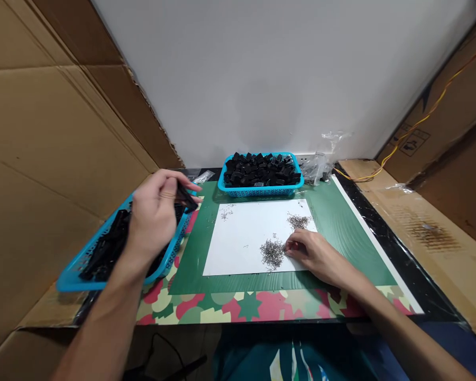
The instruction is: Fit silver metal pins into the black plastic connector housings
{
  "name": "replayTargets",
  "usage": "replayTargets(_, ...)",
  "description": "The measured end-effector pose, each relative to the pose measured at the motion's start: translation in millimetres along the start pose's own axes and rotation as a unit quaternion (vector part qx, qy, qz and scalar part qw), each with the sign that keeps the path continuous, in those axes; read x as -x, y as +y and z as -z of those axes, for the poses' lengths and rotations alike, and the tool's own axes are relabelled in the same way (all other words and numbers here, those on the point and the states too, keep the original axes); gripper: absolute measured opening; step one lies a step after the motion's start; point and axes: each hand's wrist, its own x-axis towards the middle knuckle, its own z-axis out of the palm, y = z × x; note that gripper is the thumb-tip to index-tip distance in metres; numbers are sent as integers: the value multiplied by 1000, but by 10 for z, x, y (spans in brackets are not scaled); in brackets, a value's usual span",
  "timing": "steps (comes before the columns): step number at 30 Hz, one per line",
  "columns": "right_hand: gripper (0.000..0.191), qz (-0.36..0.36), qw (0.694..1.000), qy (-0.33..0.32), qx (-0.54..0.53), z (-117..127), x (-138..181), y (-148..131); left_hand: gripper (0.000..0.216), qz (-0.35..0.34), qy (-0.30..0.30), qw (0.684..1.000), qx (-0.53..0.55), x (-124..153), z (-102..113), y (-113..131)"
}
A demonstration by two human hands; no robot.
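Over the left basket [73, 281]: the left hand [154, 211] is up in the air, above the basket's far right side. It pinches a black plastic piece [188, 198] between thumb and fingers. The piece is a bit blurry.
Right hand [307, 247]: low on the right part of the white sheet [238, 233]. Its fingers are bent and the tips are close together, right by the near pin pile [272, 255]. I cannot tell if they hold a pin.
Small metal pins: the near pin pile is just left of the right hand. The far pin pile [298, 220] is just past that hand, near the far right corner of the sheet. A few loose pins [226, 212] lie at the far left corner.
Left basket: blue, with holes in its side. Long black parts [115, 246] lie in it, partly hidden by the left arm.
Far basket [261, 191]: blue too, and heaped with small black blocks [257, 170]. It sits past the white sheet.
Clear plastic bags [317, 168]: to the right of the far basket, by the wall [262, 79].
Worktop [384, 241]: black, with a green mat [349, 233] under the white sheet. The mat's near edge has red, green and cream shapes.
Cardboard [43, 127]: tall on the left side, with more on the right.
Yellow wire [436, 108]: hangs down on the far right.
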Motion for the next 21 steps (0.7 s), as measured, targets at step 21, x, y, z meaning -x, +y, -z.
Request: replayTargets(21, 29, 11, 950, 47, -308, 461, -526, 200, 73, 253, -252, 850, 386, 492, -1465, -151)
